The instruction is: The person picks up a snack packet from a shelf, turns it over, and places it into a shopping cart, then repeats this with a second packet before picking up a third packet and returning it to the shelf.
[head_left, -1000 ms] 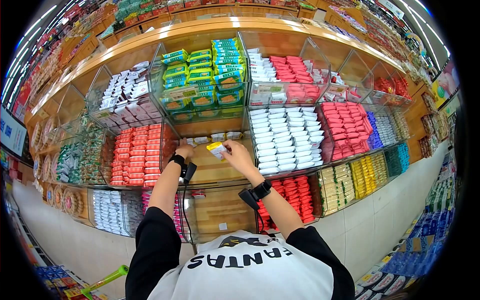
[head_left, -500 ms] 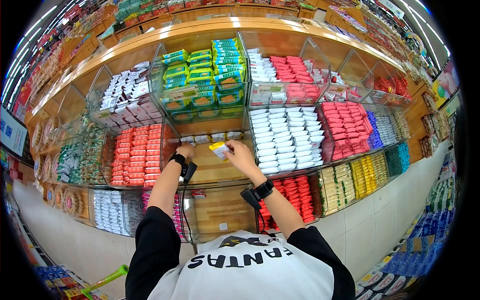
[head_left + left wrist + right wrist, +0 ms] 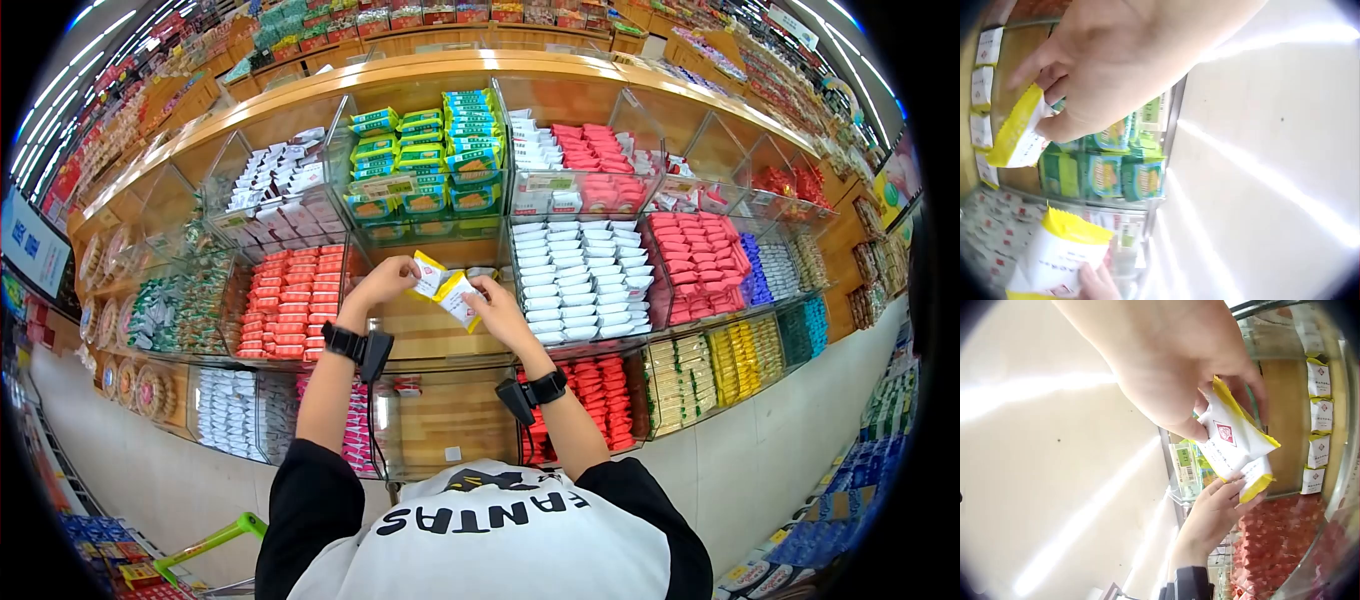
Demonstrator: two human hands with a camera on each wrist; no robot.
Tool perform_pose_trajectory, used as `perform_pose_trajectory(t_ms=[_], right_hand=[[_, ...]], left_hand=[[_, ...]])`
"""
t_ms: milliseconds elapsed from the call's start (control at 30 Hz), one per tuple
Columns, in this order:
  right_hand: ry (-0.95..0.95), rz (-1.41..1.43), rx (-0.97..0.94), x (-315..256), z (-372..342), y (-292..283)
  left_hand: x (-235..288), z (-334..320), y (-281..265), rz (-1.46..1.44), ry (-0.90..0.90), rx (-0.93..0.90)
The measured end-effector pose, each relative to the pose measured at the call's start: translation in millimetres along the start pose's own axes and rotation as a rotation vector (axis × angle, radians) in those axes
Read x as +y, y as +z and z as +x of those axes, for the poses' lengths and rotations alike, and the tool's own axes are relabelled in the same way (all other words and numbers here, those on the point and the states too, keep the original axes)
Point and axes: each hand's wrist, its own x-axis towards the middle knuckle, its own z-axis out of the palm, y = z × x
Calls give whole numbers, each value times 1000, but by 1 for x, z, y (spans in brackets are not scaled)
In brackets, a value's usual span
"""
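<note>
Above the wooden-bottomed bin (image 3: 430,340), my left hand (image 3: 385,281) pinches a white packet with yellow ends (image 3: 428,272) between thumb and fingers. Close on its right, my right hand (image 3: 500,314) pinches a second such packet (image 3: 459,298). In the head view the two packets meet or overlap. The left wrist view has the left hand (image 3: 1104,69) on its packet (image 3: 1022,128), with the other packet (image 3: 1063,253) lower down. In the right wrist view, a red diamond mark shows on the packet (image 3: 1235,432) under the right hand (image 3: 1179,369). A row of similar packets (image 3: 1320,415) lies along the bin's far side.
Orange-red packets (image 3: 290,300) fill the bin to the left, white packets (image 3: 580,280) the one to the right. Green packets (image 3: 422,160) stand in the raised clear bin behind. Clear dividers separate the bins. A light green bar (image 3: 215,540) is at the lower left.
My left hand has come up from the bin's far left corner and now holds a packet beside the other one. The right hand's packet has shifted slightly right, and the head view has moved a little.
</note>
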Motion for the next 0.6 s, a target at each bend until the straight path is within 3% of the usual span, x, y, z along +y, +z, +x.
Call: perform_pose_trajectory(t_ms=[33, 100, 167, 267, 300, 367, 600], right_hand=[[-6, 1, 2, -2, -1, -2], [-82, 21, 31, -4, -2, -10], [-51, 43, 15, -20, -9, -17], [139, 288, -63, -40, -21, -20], [139, 289, -70, -39, -22, -19], [-197, -36, -51, -36, -24, -15], [-224, 96, -191, -84, -47, 0]], left_hand=[[11, -9, 2, 4, 4, 2], [39, -32, 6, -434, -17, 141], [71, -56, 6, -509, -38, 132], [87, -80, 12, -687, 7, 350], [88, -86, 14, -687, 4, 356], [94, -99, 18, -757, 102, 482], [118, -140, 22, -593, 106, 640]])
